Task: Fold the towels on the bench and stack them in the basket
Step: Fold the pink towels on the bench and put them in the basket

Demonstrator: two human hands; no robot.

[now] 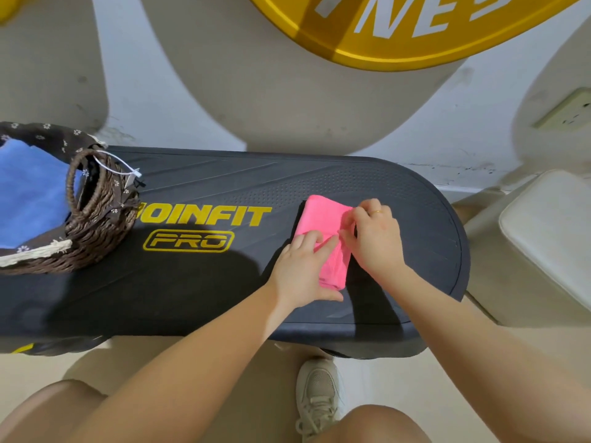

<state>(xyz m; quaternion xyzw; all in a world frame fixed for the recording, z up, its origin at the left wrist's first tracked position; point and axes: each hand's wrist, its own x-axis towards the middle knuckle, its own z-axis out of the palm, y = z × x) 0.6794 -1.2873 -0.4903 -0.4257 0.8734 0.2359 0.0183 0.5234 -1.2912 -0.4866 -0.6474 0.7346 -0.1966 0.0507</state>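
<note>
- I'm looking down on the desk, a dark oblong platform with yellow lettering printed across its middle, set against a pale wall.
- The pink towel lies on the right half of the desk, already folded into a narrow strip that runs from the far side toward the near edge.
- My left hand rests on the near part of the pink towel, fingers fairly straight and pressing the cloth down, thumb spread out along the towel's near end.
- My right hand sits on the towel's right edge, its fingers curled in and pinching a bit of the pink fabric near the middle of the strip; there's a ring on one finger.
- The two hands nearly touch each other over the middle of the towel.
- At the left end of the desk stands the basket, woven brown wicker with a dark flowered lining and a looped handle; a white tag hangs off the handle.
- Inside the basket lies a blue towel, lying flat, partly cut off by the left edge of my view.
- Well apart from the pink towel, that basket; the lettering sits between them.
- Below the near edge of the desk I see the floor, my bare knees and one pale sneaker.
- To the right of the desk, a white cushioned pad is just beside its rounded end.
- A big yellow disc with white letters fills the top of the view.
</note>
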